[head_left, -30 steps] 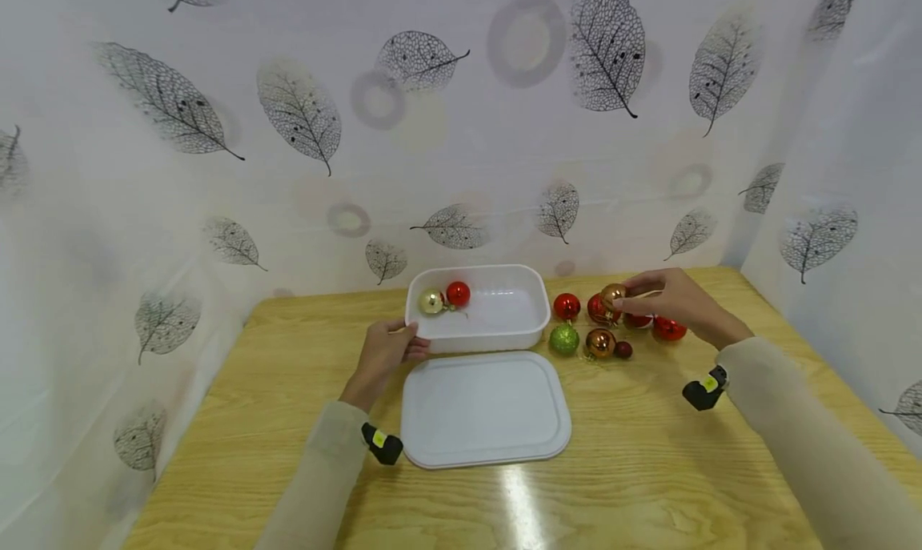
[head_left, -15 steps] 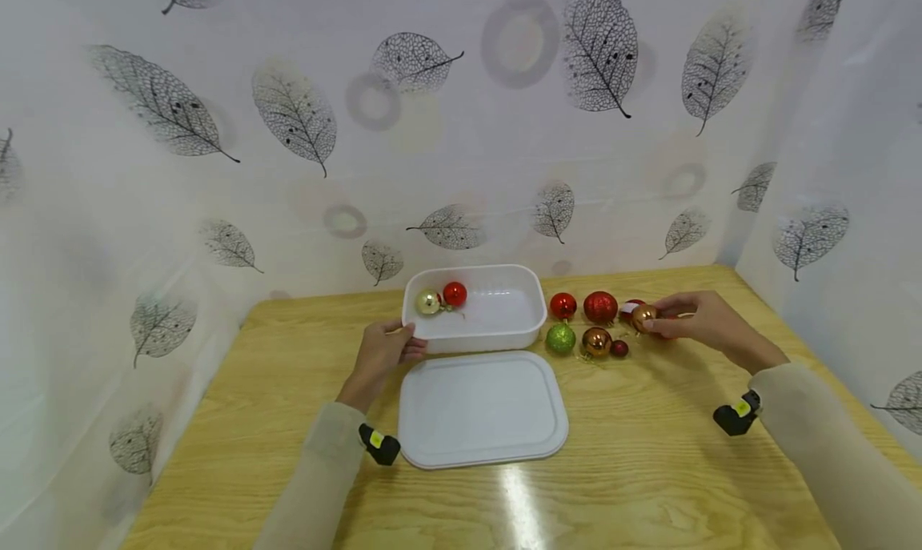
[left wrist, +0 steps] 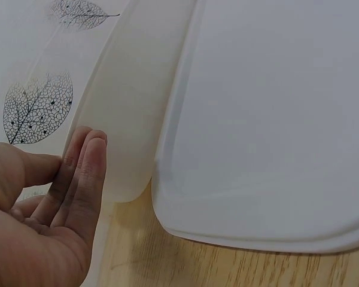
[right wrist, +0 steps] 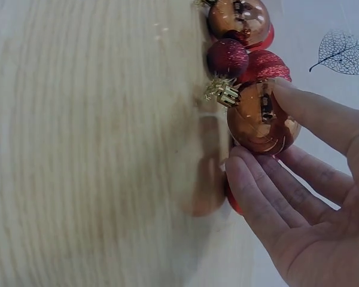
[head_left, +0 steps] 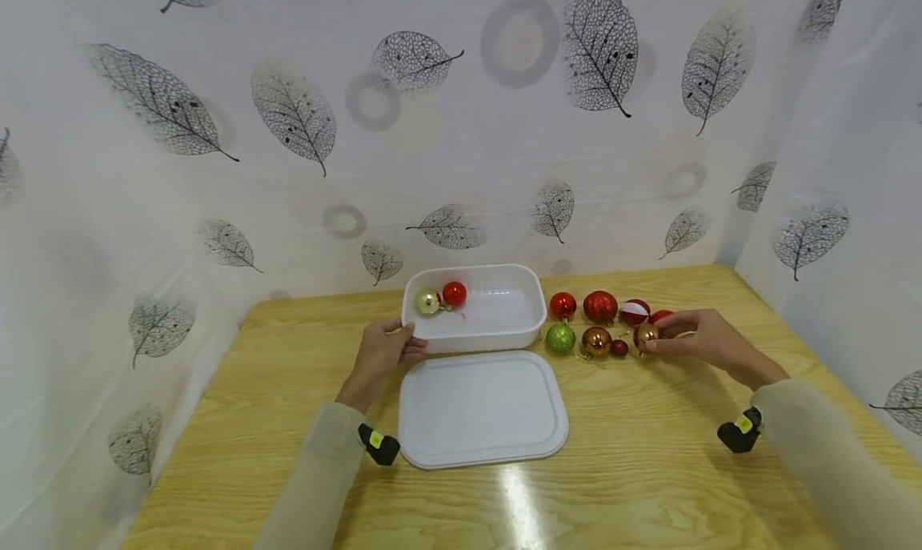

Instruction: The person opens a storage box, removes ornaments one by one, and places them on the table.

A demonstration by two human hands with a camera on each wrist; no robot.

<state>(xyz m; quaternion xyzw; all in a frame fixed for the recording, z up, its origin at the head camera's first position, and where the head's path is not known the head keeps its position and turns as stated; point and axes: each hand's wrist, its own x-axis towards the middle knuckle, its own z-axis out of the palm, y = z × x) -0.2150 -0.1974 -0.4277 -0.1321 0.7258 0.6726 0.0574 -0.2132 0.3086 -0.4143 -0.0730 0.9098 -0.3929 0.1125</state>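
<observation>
My left hand (head_left: 382, 354) grips the front left corner of a white plastic box (head_left: 479, 343), thumb at the rim and fingers along the outer wall. Inside the box lie a pale gold bauble (head_left: 428, 302) and a red bauble (head_left: 454, 294). Over on the right, my right hand (head_left: 706, 343) holds a shiny copper bauble (right wrist: 260, 119) between thumb and fingers, its gold cap pointing away from the palm. That bauble is at the right end of the front row, beside a small dark red bauble (head_left: 619, 348).
A white lid (head_left: 483, 410) lies flat in front of the box. Between box and right hand sit a green glitter bauble (head_left: 560, 339), another copper bauble (head_left: 596, 342) and several red ones, including a red-and-white one (head_left: 635, 312). A leaf-patterned curtain (head_left: 446, 150) stands behind the wooden table (head_left: 288, 422).
My right hand has carried the copper bauble rightward from over the back row, then down toward the front, uncovering the red-and-white bauble. The left hand keeps its hold on the box.
</observation>
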